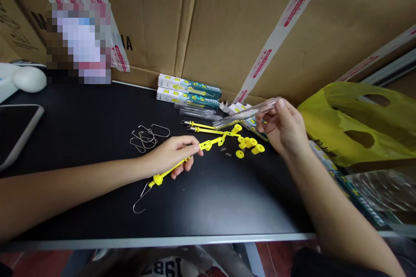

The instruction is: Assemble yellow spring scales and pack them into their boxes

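My left hand (177, 153) is closed around a yellow plastic rod (173, 169), which has a metal hook (139, 201) hanging from its lower end. Between thumb and fingers, my right hand (284, 127) grips one end of a clear plastic tube (248, 113), tilted above the table. Beneath and beside the tube lie two yellow rods with metal springs (203, 128), several yellow caps (251, 142) and small loose springs (225, 152). Left of these, a pile of metal hooks (146, 137) rests near my left wrist. More clear tubes (196, 111) lie behind the rods.
Printed boxes (188, 91) lie at the back of the black table (221, 207), against large cardboard cartons (146, 21). A yellow plastic bag (344, 125) and clear plastic wrap (383, 188) are at the right. A phone (17, 132) and a white object (22, 78) sit at the left.
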Motion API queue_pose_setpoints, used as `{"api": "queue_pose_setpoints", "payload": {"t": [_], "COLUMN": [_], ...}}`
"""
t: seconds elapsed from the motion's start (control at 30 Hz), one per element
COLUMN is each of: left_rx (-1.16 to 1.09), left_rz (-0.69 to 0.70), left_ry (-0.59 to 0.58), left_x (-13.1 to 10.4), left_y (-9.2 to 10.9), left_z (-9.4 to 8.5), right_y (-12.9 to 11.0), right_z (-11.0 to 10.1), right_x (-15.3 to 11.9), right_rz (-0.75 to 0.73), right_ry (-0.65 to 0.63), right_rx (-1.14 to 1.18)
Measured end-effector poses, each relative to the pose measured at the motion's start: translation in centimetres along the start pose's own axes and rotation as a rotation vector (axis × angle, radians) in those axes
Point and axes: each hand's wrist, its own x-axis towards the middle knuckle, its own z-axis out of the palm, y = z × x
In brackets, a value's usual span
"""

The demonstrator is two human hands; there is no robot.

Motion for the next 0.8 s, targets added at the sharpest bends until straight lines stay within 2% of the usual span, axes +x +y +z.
{"api": "queue_pose_setpoints", "payload": {"t": [0.27, 0.53, 0.8], "left_rx": [-0.032, -0.035, -0.028], "left_rz": [0.017, 0.026, 0.039], "left_ry": [0.026, 0.045, 0.037], "left_x": [0.1, 0.1, 0.1], "left_y": [0.1, 0.0, -0.2], "left_z": [0.1, -0.1, -0.1], "right_y": [-0.2, -0.6, -0.5], "right_z": [0.2, 0.1, 1.2], "right_x": [-0.1, -0.3, -0.9], "right_rz": [0.027, 0.006, 0.028], "right_ry": [-0.01, 0.034, -0.028], "right_rx": [0.018, 0.066, 0.019]}}
